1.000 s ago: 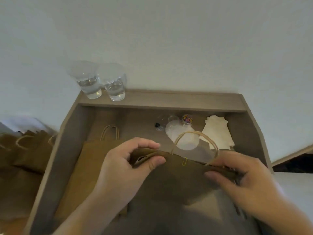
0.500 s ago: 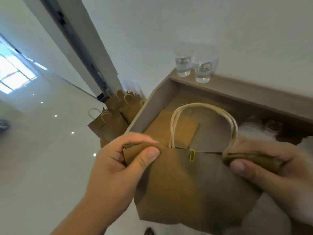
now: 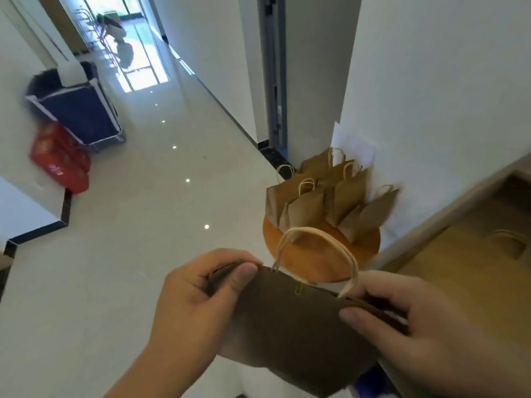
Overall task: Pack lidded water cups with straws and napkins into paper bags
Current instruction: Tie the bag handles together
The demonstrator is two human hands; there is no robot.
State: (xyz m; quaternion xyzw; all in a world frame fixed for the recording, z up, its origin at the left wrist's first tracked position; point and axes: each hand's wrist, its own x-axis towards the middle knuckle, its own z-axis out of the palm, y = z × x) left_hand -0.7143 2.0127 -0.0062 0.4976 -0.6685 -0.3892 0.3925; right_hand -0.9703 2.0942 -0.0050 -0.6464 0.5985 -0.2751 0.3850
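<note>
**Person's body: two hands, one forearm**

1. Left hand [image 3: 198,305]: bare. Broad thumb, and the left thumbnail [image 3: 244,272] is short and trimmed.
2. Left forearm [image 3: 149,372]: bare all the way to the lower frame edge.
3. Right hand [image 3: 416,326]: bare. The right thumbnail [image 3: 349,314] is short and rounded. The wrist is bare where it leaves the frame.

Blur hides finer detail.

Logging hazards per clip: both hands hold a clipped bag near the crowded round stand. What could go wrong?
Packed bags crowd the round orange stand; only its near edge is bare, so the paper bag could tip off or topple neighbours. One paper clip shuts its top, which may gape.
</note>
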